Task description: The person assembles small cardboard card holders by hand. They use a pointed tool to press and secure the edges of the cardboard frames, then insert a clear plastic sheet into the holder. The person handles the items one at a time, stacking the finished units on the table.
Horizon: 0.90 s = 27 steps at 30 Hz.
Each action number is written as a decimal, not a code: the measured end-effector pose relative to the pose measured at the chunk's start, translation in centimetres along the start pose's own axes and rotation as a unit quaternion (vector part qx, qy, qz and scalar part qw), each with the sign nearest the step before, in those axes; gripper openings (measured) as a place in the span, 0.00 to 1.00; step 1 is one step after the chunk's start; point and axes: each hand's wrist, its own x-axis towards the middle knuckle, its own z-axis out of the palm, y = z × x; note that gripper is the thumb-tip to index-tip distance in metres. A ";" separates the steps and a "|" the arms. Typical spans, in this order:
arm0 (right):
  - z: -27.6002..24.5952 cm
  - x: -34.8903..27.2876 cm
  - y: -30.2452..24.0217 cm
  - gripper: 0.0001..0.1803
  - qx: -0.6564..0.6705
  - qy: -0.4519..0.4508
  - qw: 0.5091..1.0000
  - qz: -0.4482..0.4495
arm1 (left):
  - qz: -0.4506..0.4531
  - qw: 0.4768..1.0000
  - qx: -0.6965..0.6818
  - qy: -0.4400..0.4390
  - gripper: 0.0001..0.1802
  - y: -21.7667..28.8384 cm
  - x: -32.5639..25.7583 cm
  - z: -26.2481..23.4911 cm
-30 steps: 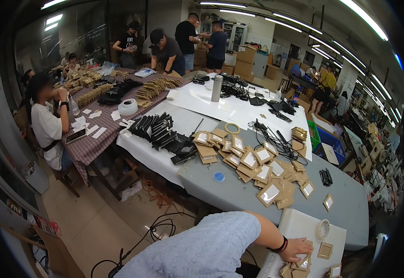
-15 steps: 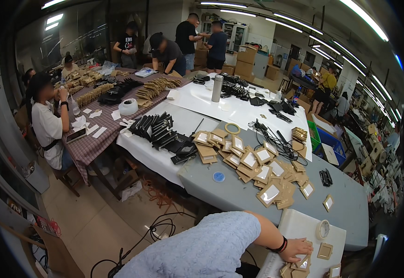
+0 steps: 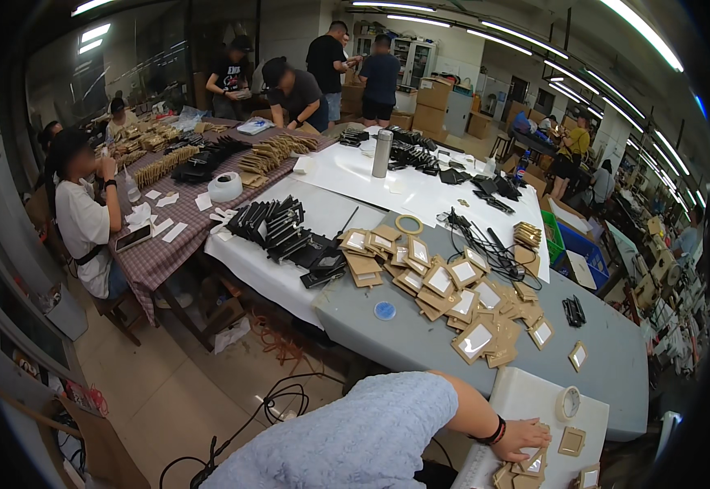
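My left arm, in a light blue sleeve, reaches in from the lower edge with a dark red and black band at the wrist. My left hand (image 3: pixel 522 438) lies palm down, fingers stretched out, on a small stack of tan card holders (image 3: pixel 531 464) with white insert windows. Beyond the fingers, a tan square frame (image 3: pixel 571 441) lies flat on the white work surface (image 3: pixel 526 395). Nearby stands a roll of tape (image 3: pixel 567 403). Another tan holder (image 3: pixel 589 477) is cut off by the dark rim. My right hand is out of view.
A heap of tan holders (image 3: pixel 475 341) covers part of the grey table (image 3: pixel 371 314). Farther off are black holders (image 3: pixel 277 232), black cables (image 3: pixel 485 244) and a steel flask (image 3: pixel 382 155). Black cables (image 3: pixel 277 399) trail over the floor. Several people work around a checkered table (image 3: pixel 155 265).
My left hand stays on the tan holders. At the far tables, people have shifted their arms and heads slightly.
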 end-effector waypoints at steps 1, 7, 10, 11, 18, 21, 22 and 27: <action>0.0 0.0 0.1 0.15 0.002 -0.001 1.000 0.001 | 0.000 1.000 0.000 0.002 0.30 0.0 0.0 0.0; 0.0 -0.1 -1.5 0.15 -0.017 -0.018 1.000 0.009 | 0.000 1.000 0.005 0.001 0.30 0.2 -0.1 -0.1; -0.2 0.1 -1.0 0.15 -0.025 -0.017 1.000 0.004 | -0.001 1.000 0.000 0.005 0.30 0.1 0.0 0.0; -0.1 0.2 -0.7 0.16 -0.028 -0.018 0.999 0.002 | -0.001 1.000 -0.003 0.006 0.29 0.1 0.1 0.0; -0.1 0.5 0.4 0.16 -0.047 -0.013 0.999 -0.010 | 0.019 1.000 0.007 0.010 0.30 0.1 0.1 -0.2; -0.3 0.6 0.8 0.17 -0.044 -0.016 0.999 0.000 | 0.021 1.000 0.003 0.011 0.30 0.1 0.0 -0.2; -0.3 0.8 1.3 0.17 -0.013 -0.017 1.000 0.015 | 0.020 1.000 0.003 0.010 0.30 0.1 0.0 -0.3; -0.4 0.7 1.4 0.17 0.001 -0.020 1.000 0.012 | 0.016 1.000 0.002 0.006 0.30 0.1 0.0 -0.2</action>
